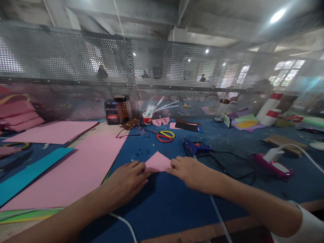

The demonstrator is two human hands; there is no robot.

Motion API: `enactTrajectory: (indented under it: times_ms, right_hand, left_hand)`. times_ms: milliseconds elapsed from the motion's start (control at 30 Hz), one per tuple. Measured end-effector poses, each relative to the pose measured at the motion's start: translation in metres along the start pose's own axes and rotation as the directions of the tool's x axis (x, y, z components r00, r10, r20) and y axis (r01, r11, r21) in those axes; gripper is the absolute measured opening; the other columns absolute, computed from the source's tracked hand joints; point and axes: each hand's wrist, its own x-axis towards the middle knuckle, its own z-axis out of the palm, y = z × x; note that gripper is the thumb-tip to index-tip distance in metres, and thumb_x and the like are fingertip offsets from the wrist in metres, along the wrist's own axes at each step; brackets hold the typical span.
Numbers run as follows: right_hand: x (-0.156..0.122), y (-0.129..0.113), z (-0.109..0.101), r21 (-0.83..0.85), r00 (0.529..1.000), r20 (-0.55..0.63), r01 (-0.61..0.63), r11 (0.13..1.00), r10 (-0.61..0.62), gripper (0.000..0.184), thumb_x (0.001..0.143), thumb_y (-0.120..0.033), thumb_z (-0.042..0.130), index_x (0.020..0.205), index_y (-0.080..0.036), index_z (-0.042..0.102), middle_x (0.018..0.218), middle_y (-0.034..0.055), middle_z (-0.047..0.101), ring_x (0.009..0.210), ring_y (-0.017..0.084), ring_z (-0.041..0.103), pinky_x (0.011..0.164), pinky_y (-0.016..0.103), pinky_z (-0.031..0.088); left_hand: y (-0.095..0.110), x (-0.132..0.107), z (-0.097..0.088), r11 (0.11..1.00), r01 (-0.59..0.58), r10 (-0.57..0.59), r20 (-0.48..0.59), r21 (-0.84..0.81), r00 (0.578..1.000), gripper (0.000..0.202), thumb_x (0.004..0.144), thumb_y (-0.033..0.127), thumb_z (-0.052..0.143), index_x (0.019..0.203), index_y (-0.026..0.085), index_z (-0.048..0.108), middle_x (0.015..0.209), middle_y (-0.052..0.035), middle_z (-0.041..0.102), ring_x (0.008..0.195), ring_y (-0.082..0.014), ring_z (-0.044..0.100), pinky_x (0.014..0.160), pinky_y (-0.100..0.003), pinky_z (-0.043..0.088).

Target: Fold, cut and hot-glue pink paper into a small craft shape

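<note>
A small pink triangular paper piece lies flat on the blue felt table. My left hand rests on the table with its fingertips pressing the piece's left edge. My right hand lies flat opposite, fingertips on the piece's right edge. Both hands have their fingers stretched out and lying flat, and neither grips anything.
Large pink sheets and a teal sheet lie left. Red and yellow scissors, a blue glue gun with black cable, a pink glue gun, a cup of sticks, jars and coloured papers stand behind. A mesh screen backs the table.
</note>
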Motion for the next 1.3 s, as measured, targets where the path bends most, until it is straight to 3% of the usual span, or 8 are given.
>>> enactTrajectory:
  times_ms: [133,367,700,1000,1300]
  right_hand:
    - [-0.005,0.003,-0.004,0.055,1.000,0.017,-0.006,0.998,0.005,0.044,0.089,-0.002,0.047,0.130,-0.016,0.056,0.107,0.0089,0.059,0.092,0.022,0.051,0.072,0.033,0.042]
    - [-0.007,0.007,-0.007,0.113,0.998,0.048,-0.039,0.993,0.034,0.035,0.094,-0.007,0.047,0.124,-0.017,0.061,0.110,0.0089,0.060,0.097,0.021,0.054,0.075,0.031,0.045]
    - [-0.014,0.021,-0.013,0.145,0.994,0.097,-0.061,0.988,0.047,0.024,0.095,-0.011,0.051,0.110,-0.017,0.068,0.103,0.0071,0.063,0.094,0.019,0.059,0.077,0.029,0.044]
    - [-0.016,0.023,-0.017,0.222,0.992,0.111,-0.083,0.971,0.059,0.026,0.093,-0.007,0.050,0.106,-0.016,0.071,0.102,0.0066,0.065,0.093,0.018,0.062,0.080,0.028,0.044]
    - [-0.018,0.028,-0.021,0.231,0.983,0.160,-0.124,0.965,0.088,0.027,0.090,-0.005,0.050,0.100,-0.015,0.073,0.099,0.0076,0.068,0.092,0.019,0.065,0.079,0.027,0.045]
  left_hand:
    - [-0.002,-0.003,-0.003,0.998,-0.006,0.006,-0.003,-0.066,1.000,0.035,0.100,0.021,0.043,0.133,0.024,0.054,0.103,-0.0078,0.061,0.094,-0.0215,0.057,0.082,-0.034,0.049]
    - [-0.009,-0.006,-0.002,0.989,0.021,-0.025,-0.025,-0.149,0.999,0.029,0.101,0.022,0.040,0.109,0.021,0.067,0.102,-0.0074,0.063,0.094,-0.0192,0.059,0.084,-0.031,0.049]
    - [-0.010,-0.008,-0.007,0.972,0.033,-0.036,-0.009,-0.231,0.999,0.029,0.102,0.022,0.038,0.108,0.022,0.066,0.097,-0.0061,0.061,0.091,-0.0188,0.057,0.082,-0.031,0.048]
    - [-0.013,-0.009,-0.010,0.979,0.036,-0.035,0.007,-0.199,0.999,0.034,0.103,0.023,0.034,0.097,0.021,0.067,0.093,-0.0051,0.061,0.089,-0.0182,0.057,0.081,-0.031,0.045]
    - [-0.022,-0.017,-0.005,0.983,0.120,-0.118,0.021,-0.139,0.993,0.034,0.101,0.023,0.035,0.088,0.021,0.067,0.090,-0.0060,0.064,0.082,-0.0194,0.063,0.073,-0.033,0.045]
